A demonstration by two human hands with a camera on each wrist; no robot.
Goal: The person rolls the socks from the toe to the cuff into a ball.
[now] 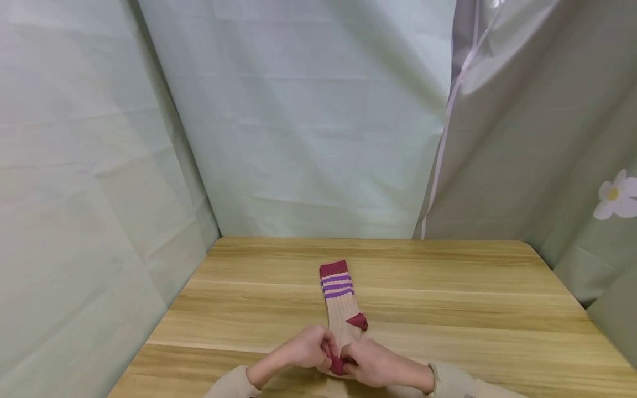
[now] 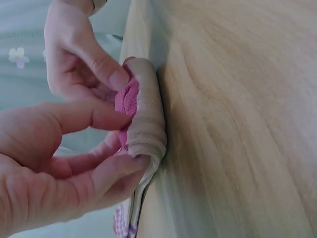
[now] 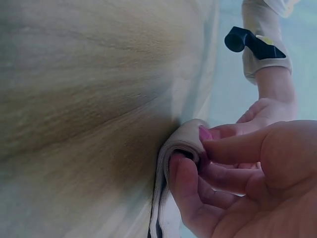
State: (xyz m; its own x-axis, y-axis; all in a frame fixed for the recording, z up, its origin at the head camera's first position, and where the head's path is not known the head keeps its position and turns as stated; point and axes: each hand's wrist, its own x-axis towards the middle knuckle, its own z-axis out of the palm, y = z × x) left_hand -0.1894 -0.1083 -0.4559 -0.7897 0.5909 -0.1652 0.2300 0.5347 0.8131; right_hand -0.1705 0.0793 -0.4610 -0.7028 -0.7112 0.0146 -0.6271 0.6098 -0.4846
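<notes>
A pair of beige ribbed socks [image 1: 343, 308], with maroon cuffs and heel and purple stripes, lies stacked on the wooden table, cuffs pointing away from me. Its near end is turned over into a thick roll [image 2: 147, 111], and maroon fabric shows there. My left hand [image 1: 311, 348] pinches the left side of this roll between thumb and fingers. On the right side, my right hand [image 1: 374, 362] grips the same roll, fingertips at its open edge. In the right wrist view the layers curl round inside the roll [image 3: 185, 138].
The wooden table [image 1: 448, 287] extends to both sides and behind the socks. Pale curtains [image 1: 318, 121] hang along its back and sides, one with a white flower print [image 1: 617, 194]. A black device [image 3: 255, 44] sits on the left sleeve.
</notes>
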